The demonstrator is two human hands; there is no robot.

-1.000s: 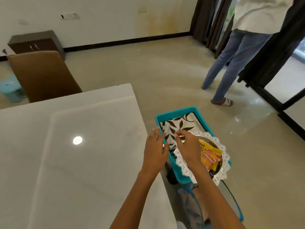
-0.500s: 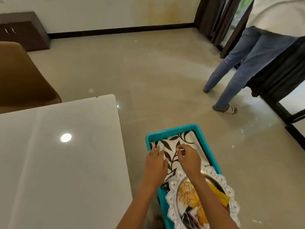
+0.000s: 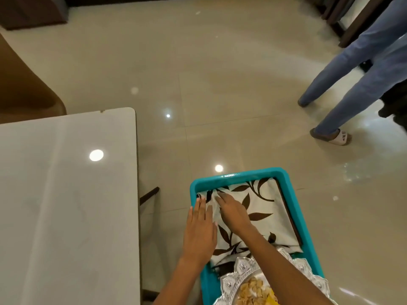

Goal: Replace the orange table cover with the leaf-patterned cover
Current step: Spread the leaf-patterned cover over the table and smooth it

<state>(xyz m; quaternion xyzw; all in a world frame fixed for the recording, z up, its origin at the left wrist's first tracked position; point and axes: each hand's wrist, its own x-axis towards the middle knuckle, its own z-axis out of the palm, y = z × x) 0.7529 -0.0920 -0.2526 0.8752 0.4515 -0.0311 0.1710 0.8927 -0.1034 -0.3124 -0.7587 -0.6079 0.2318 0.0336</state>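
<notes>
Leaf cover lies folded inside teal tray, just right of the bare white table. Left hand rests flat on the cover's left edge and the tray rim, fingers straight. Right hand is on the cover's upper left corner, fingertips curled into a raised fold of cloth, pinching it. A silver plate of snacks overlaps the tray's near end. A second person's legs stand upper right

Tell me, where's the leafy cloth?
The leaf-patterned cover lies folded in the teal tub on the floor, right of the table, under both hands.
</notes>
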